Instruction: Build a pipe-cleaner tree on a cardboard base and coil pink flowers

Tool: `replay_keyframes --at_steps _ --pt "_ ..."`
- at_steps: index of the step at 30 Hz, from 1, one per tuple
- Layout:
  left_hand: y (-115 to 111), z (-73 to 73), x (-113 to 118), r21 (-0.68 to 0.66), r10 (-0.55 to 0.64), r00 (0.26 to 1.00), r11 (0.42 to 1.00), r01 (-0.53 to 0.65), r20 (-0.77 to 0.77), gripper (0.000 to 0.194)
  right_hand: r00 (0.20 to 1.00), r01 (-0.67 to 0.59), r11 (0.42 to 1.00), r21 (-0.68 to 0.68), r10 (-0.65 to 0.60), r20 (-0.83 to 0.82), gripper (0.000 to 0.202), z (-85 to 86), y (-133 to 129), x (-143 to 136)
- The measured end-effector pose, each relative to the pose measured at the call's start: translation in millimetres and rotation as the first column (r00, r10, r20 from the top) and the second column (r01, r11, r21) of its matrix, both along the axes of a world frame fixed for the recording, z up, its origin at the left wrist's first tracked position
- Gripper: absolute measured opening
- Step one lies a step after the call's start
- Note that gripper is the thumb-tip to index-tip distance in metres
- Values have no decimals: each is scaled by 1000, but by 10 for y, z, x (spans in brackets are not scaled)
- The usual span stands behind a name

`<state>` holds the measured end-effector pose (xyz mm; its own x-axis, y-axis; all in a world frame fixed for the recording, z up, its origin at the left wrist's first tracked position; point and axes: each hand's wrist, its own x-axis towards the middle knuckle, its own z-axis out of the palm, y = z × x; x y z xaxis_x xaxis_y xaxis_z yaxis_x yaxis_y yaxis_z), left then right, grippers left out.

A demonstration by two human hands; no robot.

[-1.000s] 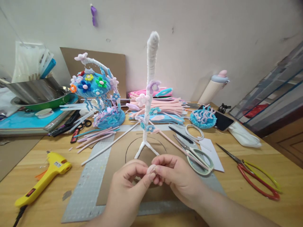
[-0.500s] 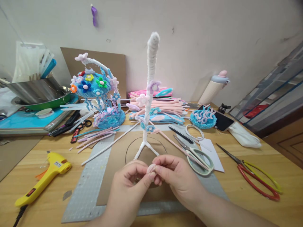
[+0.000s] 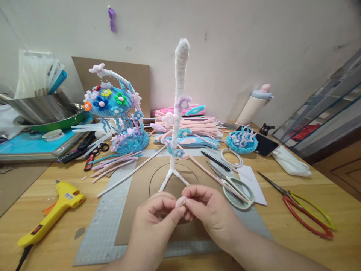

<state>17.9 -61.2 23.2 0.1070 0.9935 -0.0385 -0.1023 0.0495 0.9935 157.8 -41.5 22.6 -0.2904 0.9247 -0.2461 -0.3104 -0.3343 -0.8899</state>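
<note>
Between the fingertips of both hands is a small pale pink coil of fuzzy pipe cleaner [image 3: 181,202]. My left hand [image 3: 155,222] pinches it from the left, thumb and fingers closed. My right hand [image 3: 210,212] grips its other side, also in a pinch. Just beyond them stands a white wrapped stem [image 3: 179,82] with splayed legs at the bottom, bearing lilac, pink and blue fuzzy flowers. Its feet are partly hidden behind my hands. Under it lies a brown cardboard sheet [image 3: 132,222] with a drawn circle, on a grey cutting mat [image 3: 93,241].
At left lie a yellow glue gun [image 3: 53,212] and a blue flowered jellyfish-like piece [image 3: 113,105]. Pink pipe cleaners [image 3: 194,128] are stacked behind the stem. To the right are green-handled scissors [image 3: 239,192], red-and-yellow-handled scissors [image 3: 304,210], a blue fuzzy disc [image 3: 242,141] and a bottle [image 3: 254,103].
Almost nothing differs. Both hands keep their pinch on the pink coil in the same place, with only a very slight shift of the view.
</note>
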Motion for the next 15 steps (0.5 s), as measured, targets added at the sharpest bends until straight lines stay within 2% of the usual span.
replay_keyframes --at_steps 8,15 --pt "10 21 39 -110 51 993 993 -39 104 18 1000 19 1000 -18 -18 24 29 -36 -1 -3" --pt "27 -32 42 -17 79 996 997 -78 48 22 996 60 998 -24 -58 69 32 7 -19 -33"
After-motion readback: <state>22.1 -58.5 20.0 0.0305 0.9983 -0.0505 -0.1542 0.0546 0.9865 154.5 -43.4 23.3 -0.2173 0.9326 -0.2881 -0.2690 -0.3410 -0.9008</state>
